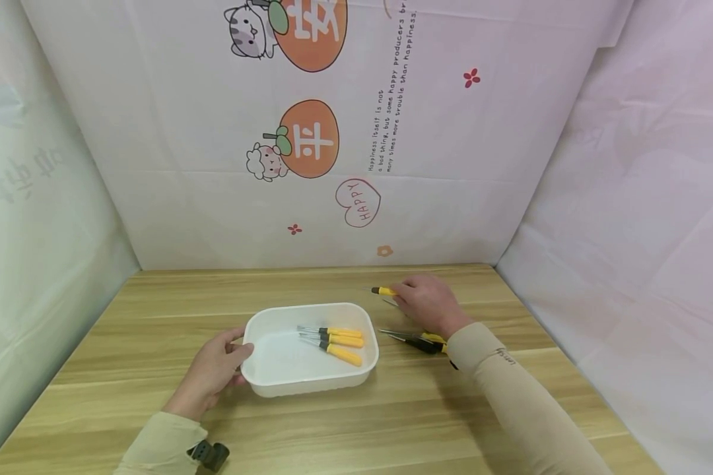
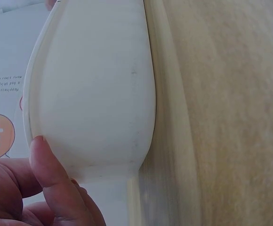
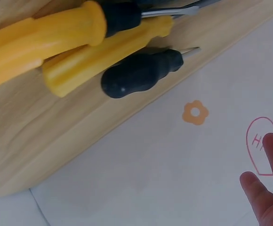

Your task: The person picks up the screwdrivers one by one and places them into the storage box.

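A white plastic tray sits mid-table with three yellow-handled screwdrivers lying in it. My left hand grips the tray's left rim; the left wrist view shows the thumb pressed on the rim of the tray. My right hand lies over a yellow screwdriver on the table behind the tray, whose end pokes out past the fingers. In the right wrist view the fingertips look extended and hold nothing. More screwdrivers, with yellow handles and a black one, lie under that wrist.
The wooden table is boxed in by pale sheet walls at the back, left and right. Bare wood lies in front of the tray and along the left side.
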A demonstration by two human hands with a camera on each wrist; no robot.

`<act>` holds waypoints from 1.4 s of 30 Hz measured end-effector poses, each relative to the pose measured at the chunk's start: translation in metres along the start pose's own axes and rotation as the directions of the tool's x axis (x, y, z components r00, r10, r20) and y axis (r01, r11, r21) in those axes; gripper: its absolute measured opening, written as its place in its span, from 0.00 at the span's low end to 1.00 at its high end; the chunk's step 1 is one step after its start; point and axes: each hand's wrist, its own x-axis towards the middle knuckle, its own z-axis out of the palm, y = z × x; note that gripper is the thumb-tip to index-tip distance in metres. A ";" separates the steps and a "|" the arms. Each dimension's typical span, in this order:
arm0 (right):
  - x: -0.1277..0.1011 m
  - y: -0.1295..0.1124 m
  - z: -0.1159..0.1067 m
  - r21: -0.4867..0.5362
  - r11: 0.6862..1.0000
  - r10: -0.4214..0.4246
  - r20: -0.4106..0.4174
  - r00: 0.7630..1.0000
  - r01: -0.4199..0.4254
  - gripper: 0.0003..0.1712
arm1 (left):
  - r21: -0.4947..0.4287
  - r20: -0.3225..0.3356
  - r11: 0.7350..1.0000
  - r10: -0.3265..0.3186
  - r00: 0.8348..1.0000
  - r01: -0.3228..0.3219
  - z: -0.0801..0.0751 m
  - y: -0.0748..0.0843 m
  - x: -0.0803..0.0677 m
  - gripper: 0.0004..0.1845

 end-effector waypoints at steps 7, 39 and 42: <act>0.006 -0.008 -0.003 0.019 0.999 -0.027 -0.006 1.000 0.028 0.14 | -0.009 0.002 1.000 -0.001 1.000 0.001 0.000 -0.001 0.001 0.30; 0.021 -0.050 -0.005 0.018 0.975 -0.222 -0.070 0.973 0.224 0.16 | -0.016 -0.009 1.000 -0.019 1.000 0.019 0.000 0.002 -0.001 0.30; 0.021 -0.056 -0.005 0.032 0.977 -0.209 -0.039 0.977 0.210 0.16 | -0.017 -0.009 1.000 -0.017 1.000 0.017 0.000 0.002 -0.001 0.30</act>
